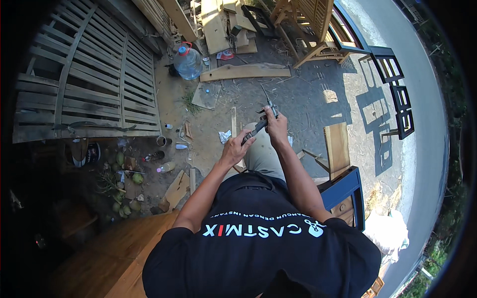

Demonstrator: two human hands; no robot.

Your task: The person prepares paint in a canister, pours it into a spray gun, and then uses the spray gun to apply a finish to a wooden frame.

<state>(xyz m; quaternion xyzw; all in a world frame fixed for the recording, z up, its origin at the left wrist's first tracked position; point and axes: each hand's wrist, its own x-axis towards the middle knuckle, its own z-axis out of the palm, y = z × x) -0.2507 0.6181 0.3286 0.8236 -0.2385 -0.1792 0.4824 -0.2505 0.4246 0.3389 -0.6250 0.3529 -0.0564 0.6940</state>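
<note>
Both my hands are on a dark hand tool point(257, 130) with a long, thin metal tip that points away from me; its exact kind I cannot make out. My left hand point(233, 150) is closed round the rear end of the tool. Farther forward, my right hand point(277, 128) grips it near the metal front part. The tool is held at a slant above my knee point(263, 156), in light trousers. My fingers cover parts of its body.
A slatted wooden bench point(99, 74) stands at the left, with coconuts point(137, 178) and bottles near it. Ahead are a large water jug point(188, 63), a long board point(243, 72) and wood scraps. Dark frames point(401, 104) line the road at right; a blue-black frame point(343, 193) is beside me.
</note>
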